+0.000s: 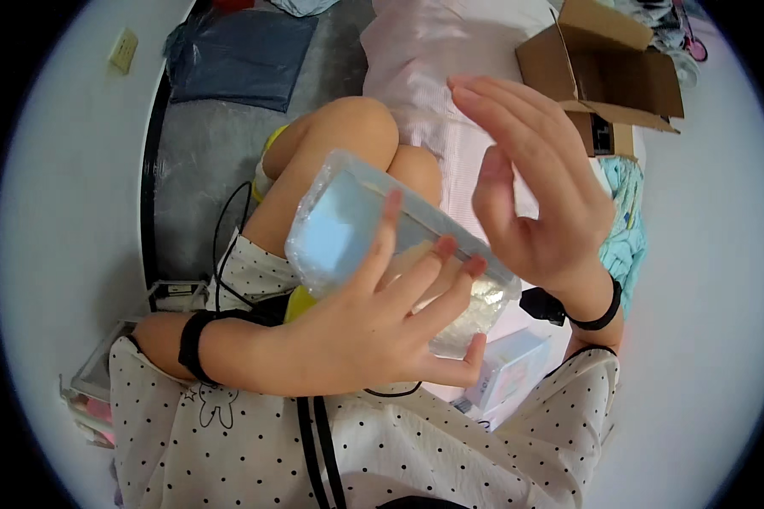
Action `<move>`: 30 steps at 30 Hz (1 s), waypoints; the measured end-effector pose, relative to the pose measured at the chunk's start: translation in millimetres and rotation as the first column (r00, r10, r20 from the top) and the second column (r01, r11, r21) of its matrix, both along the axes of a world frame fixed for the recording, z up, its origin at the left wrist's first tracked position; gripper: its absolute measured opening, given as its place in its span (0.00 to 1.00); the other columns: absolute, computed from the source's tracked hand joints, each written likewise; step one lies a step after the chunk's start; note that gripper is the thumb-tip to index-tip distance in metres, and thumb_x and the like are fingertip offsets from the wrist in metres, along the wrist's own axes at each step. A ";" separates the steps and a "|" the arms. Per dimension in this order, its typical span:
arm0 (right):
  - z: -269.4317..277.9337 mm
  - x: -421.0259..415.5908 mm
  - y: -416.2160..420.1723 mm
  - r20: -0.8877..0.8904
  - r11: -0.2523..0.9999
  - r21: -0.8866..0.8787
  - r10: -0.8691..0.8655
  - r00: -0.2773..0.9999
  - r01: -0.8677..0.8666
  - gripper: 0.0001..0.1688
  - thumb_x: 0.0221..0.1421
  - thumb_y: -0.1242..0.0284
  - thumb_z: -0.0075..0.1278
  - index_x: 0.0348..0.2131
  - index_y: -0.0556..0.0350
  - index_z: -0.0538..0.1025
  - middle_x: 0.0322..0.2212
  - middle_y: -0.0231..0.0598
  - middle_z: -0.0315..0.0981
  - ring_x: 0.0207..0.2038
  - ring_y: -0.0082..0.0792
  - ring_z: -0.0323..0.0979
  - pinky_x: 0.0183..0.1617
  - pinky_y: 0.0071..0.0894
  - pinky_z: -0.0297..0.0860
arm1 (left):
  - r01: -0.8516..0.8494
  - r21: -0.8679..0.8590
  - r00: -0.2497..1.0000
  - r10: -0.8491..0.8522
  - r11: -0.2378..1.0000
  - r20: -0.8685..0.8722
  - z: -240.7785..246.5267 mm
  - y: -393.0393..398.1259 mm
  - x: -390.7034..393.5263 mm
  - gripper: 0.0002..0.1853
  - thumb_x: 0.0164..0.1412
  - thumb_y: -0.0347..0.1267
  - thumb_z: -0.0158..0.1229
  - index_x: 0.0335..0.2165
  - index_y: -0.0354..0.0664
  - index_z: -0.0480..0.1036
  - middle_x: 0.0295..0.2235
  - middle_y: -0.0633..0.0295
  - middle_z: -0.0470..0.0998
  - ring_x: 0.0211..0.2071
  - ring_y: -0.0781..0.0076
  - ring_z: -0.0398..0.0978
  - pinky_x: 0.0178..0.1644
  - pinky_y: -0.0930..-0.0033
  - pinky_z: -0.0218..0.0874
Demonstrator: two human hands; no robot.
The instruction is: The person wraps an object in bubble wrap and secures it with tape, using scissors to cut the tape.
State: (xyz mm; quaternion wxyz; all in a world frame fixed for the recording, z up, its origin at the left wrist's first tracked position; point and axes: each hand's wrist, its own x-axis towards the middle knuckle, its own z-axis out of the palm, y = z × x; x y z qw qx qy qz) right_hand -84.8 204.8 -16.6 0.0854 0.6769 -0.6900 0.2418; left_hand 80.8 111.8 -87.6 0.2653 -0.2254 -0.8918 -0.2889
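Note:
A pale blue box in clear bubble wrap (334, 235) lies tilted above my lap. My left hand (382, 324) holds it, the fingers spread across its upper face and the little finger beyond its lower edge. My right hand (541, 184) is raised beyond the right end of the box, fingers curved together and thumb apart. Nothing plain to see is in it. Under my left forearm, part of a yellow thing (300, 304) shows; the rest is hidden.
An open cardboard box (624, 79) stands on the pink bedding (414, 57) at the far right, near turquoise cloth (624, 235). By my right elbow sits a small printed box (509, 366). A dark plastic-wrapped package (242, 57) lies on the floor, and a black cable (216, 235) loops at left.

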 end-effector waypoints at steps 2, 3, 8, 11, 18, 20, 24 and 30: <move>-5.2 3.2 -5.0 -0.091 0.997 0.013 0.072 0.993 -0.071 0.22 0.42 0.92 0.41 0.41 0.76 0.73 0.41 0.56 0.73 0.43 0.52 0.73 0.47 0.40 0.69 | 0.013 0.032 1.000 -0.013 0.999 0.016 -3.7 -1.1 1.8 0.21 0.49 0.40 0.58 0.43 0.67 0.63 0.39 0.56 0.72 0.41 0.58 0.70 0.55 0.23 0.49; -6.4 5.9 -3.9 -0.056 0.997 0.045 0.062 0.996 -0.060 0.22 0.43 0.92 0.40 0.41 0.76 0.73 0.41 0.57 0.73 0.43 0.50 0.73 0.47 0.40 0.70 | 0.022 0.045 0.999 -0.023 0.999 0.025 -5.7 -2.2 3.3 0.22 0.49 0.40 0.57 0.44 0.67 0.63 0.39 0.57 0.72 0.41 0.58 0.70 0.55 0.24 0.49; -12.9 12.8 -1.3 0.296 0.974 0.175 -0.188 0.937 0.141 0.17 0.59 0.84 0.34 0.45 0.74 0.70 0.42 0.55 0.73 0.42 0.40 0.75 0.46 0.36 0.71 | 0.007 -0.004 1.000 -0.007 1.000 0.023 -3.9 -9.8 4.6 0.21 0.51 0.41 0.55 0.45 0.67 0.62 0.41 0.59 0.72 0.42 0.58 0.70 0.55 0.28 0.52; -8.3 15.7 -16.4 0.685 0.962 0.261 -0.246 0.686 0.084 0.21 0.65 0.75 0.27 0.47 0.74 0.68 0.42 0.53 0.73 0.43 0.41 0.74 0.47 0.34 0.70 | -0.005 -0.011 1.000 0.005 1.000 0.018 -3.9 -10.6 4.2 0.22 0.51 0.40 0.56 0.45 0.68 0.63 0.42 0.59 0.71 0.42 0.57 0.70 0.54 0.31 0.54; -16.6 11.0 -26.2 0.658 0.863 0.474 -0.216 0.722 -0.173 0.25 0.61 0.68 0.31 0.47 0.69 0.69 0.42 0.51 0.73 0.45 0.40 0.72 0.52 0.32 0.65 | -0.039 0.139 0.999 0.043 0.990 -0.032 -10.9 -7.9 2.0 0.24 0.46 0.38 0.59 0.44 0.70 0.66 0.41 0.52 0.70 0.42 0.56 0.69 0.51 0.40 0.60; -17.3 10.3 -27.5 0.624 0.855 0.471 -0.148 0.767 -0.217 0.24 0.60 0.68 0.32 0.46 0.69 0.70 0.42 0.51 0.73 0.46 0.41 0.72 0.52 0.32 0.65 | -0.020 0.167 0.999 0.025 0.986 -0.024 -13.8 -7.9 2.2 0.20 0.51 0.41 0.53 0.45 0.65 0.62 0.39 0.50 0.71 0.44 0.53 0.68 0.51 0.36 0.60; -13.0 9.3 -27.7 0.671 0.851 0.463 -0.154 0.725 -0.248 0.23 0.57 0.71 0.33 0.44 0.69 0.72 0.42 0.52 0.73 0.45 0.44 0.71 0.51 0.34 0.65 | -0.006 0.123 1.000 0.005 0.992 0.012 -15.9 -11.2 6.9 0.23 0.46 0.39 0.59 0.44 0.70 0.66 0.41 0.51 0.71 0.41 0.57 0.70 0.53 0.35 0.57; 5.2 -8.3 -20.3 0.122 0.944 0.231 0.213 0.969 -0.237 0.19 0.41 0.80 0.43 0.36 0.66 0.76 0.39 0.51 0.75 0.41 0.49 0.72 0.45 0.39 0.68 | -0.056 0.085 0.998 0.056 0.995 0.003 -12.2 -11.5 5.8 0.22 0.50 0.40 0.56 0.46 0.70 0.64 0.43 0.50 0.72 0.43 0.59 0.72 0.54 0.35 0.57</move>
